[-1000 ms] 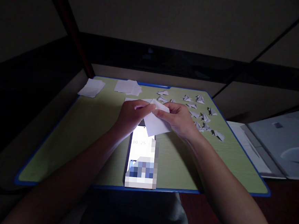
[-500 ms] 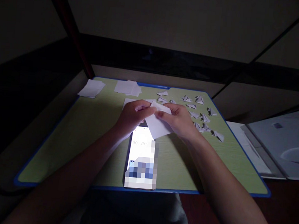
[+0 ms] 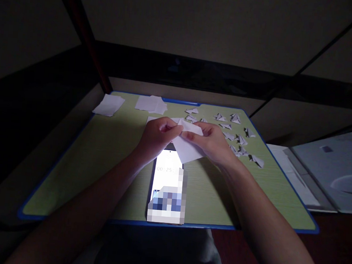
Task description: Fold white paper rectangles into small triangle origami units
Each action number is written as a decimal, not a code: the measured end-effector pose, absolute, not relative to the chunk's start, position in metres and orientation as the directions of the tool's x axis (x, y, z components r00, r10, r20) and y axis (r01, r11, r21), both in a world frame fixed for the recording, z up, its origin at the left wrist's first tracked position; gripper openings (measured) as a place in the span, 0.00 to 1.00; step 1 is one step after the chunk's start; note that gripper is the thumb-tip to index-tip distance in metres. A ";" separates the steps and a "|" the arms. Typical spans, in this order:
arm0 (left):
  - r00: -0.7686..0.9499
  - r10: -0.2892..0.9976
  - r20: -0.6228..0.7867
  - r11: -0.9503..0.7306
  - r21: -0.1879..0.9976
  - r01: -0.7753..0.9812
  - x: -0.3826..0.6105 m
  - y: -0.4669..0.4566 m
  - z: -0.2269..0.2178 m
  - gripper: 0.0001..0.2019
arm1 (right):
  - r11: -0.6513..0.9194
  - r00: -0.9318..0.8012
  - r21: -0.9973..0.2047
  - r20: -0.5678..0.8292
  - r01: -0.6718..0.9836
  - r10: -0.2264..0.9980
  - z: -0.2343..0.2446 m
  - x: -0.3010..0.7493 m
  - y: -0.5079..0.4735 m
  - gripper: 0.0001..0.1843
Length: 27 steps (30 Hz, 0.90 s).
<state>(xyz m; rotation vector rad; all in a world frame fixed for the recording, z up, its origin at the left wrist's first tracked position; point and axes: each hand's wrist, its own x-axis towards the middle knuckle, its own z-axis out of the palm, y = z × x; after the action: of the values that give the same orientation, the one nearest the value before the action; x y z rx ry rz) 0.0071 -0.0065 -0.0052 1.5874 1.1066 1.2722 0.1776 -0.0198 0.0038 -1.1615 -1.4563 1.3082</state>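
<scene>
A white sheet of paper (image 3: 190,148) is held above the middle of the green table, with a folded part at its upper edge. My left hand (image 3: 159,134) pinches its upper left edge between thumb and fingers. My right hand (image 3: 213,142) grips the right side, its thumb lying on the front of the sheet close to the left thumb. Behind both hands another white paper (image 3: 151,119) lies partly hidden. Just below the held sheet, a lit phone (image 3: 168,160) lies on the table, its screen showing a timer.
Several small folded paper pieces (image 3: 241,139) are scattered over the right rear of the green table (image 3: 78,169). Two paper stacks, one at the left corner (image 3: 108,104) and one farther right (image 3: 149,103), lie at the back. A large pale flat box (image 3: 328,168) stands right of the table.
The paper's lower corner has shifted slightly right and up between my hands. Both hands keep nearly the same place and grip.
</scene>
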 end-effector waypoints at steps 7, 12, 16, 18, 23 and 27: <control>0.189 0.939 0.289 -0.321 0.931 0.171 0.004 -0.007 -0.003 0.10 | -0.009 -0.187 -0.996 -0.025 0.087 0.982 0.007 0.179 -0.018 0.16; 0.229 0.924 0.306 -0.341 0.930 0.135 0.002 -0.007 -0.001 0.09 | -0.033 -0.177 -0.996 -0.048 0.085 0.983 0.010 0.179 -0.019 0.16; 0.222 0.921 0.320 -0.359 0.919 0.162 0.003 -0.007 0.000 0.09 | -0.062 -0.198 -0.993 -0.080 0.097 0.977 0.010 0.180 -0.019 0.15; 0.213 0.922 0.325 -0.365 0.911 0.193 0.003 -0.008 0.000 0.08 | -0.082 -0.214 -0.991 -0.104 0.105 0.971 0.010 0.181 -0.019 0.14; 0.250 0.926 0.284 -0.345 0.905 0.249 0.000 -0.009 0.004 0.09 | -0.113 -0.222 -0.987 -0.136 0.111 0.966 0.010 0.183 -0.017 0.14; 0.301 0.918 0.258 -0.339 0.904 0.259 -0.003 -0.009 0.006 0.13 | -0.107 -0.173 -0.991 -0.119 0.077 0.978 0.009 0.180 -0.017 0.15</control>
<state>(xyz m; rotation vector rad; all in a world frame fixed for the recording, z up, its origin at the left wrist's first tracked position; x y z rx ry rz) -0.0028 -0.0087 0.0060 1.7848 1.0608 1.0599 0.1802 -0.0166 0.0092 -1.2545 -1.3362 1.3943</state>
